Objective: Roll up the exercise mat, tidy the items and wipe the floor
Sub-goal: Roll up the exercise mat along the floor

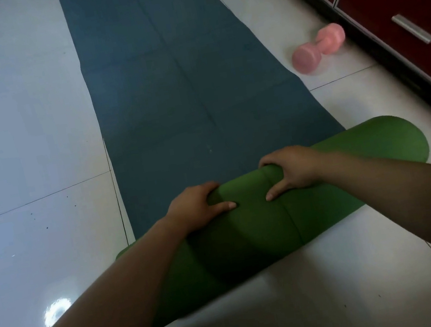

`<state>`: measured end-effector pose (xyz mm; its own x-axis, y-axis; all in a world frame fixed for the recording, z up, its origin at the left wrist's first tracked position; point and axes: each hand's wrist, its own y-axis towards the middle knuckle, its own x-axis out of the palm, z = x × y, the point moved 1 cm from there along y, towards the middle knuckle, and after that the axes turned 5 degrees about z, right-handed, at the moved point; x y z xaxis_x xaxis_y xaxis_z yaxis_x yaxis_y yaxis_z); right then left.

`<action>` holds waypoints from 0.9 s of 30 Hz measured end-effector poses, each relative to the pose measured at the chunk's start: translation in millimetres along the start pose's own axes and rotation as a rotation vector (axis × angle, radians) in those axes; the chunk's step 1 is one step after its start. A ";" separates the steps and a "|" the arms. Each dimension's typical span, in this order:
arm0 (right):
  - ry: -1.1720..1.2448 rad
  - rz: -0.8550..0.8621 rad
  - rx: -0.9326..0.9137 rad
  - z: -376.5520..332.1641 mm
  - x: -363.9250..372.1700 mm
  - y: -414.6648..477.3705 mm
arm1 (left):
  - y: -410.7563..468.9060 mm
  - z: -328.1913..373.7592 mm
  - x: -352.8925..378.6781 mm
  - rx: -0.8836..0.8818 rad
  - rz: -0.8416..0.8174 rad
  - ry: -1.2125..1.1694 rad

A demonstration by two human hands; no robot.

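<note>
Partly rolled exercise mat [195, 86] on the tiled floor [19, 139]: near end a green roll (upper face blue), remainder flat ahead. The left hand [198, 206] and right hand [291, 170] grip the roll side by side, fingers curled over it. A pink dumbbell [318, 49] lies right of the mat.

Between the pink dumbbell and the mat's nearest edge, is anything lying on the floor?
No. The head view shows only bare white floor tile between the pink dumbbell and the unrolled exercise mat. The two do not touch.
</note>
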<state>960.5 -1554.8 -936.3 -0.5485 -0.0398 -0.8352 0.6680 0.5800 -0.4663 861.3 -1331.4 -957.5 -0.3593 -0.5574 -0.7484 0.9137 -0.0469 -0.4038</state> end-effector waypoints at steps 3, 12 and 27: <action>-0.059 0.108 -0.037 -3.3 2.9 13.2 | 13.4 -14.4 -2.7 -0.056 -0.006 -0.012; -0.161 0.170 -0.033 -2.3 24.2 30.9 | 19.0 -7.9 24.1 -0.094 0.223 0.177; -0.163 0.163 -0.115 -7.1 17.6 27.0 | 8.8 -15.3 31.0 0.087 0.199 0.320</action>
<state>965.3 -1534.1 -961.6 -0.3436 -0.0628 -0.9370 0.6746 0.6776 -0.2928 855.3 -1336.4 -992.4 -0.2023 -0.2764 -0.9395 0.9792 -0.0419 -0.1985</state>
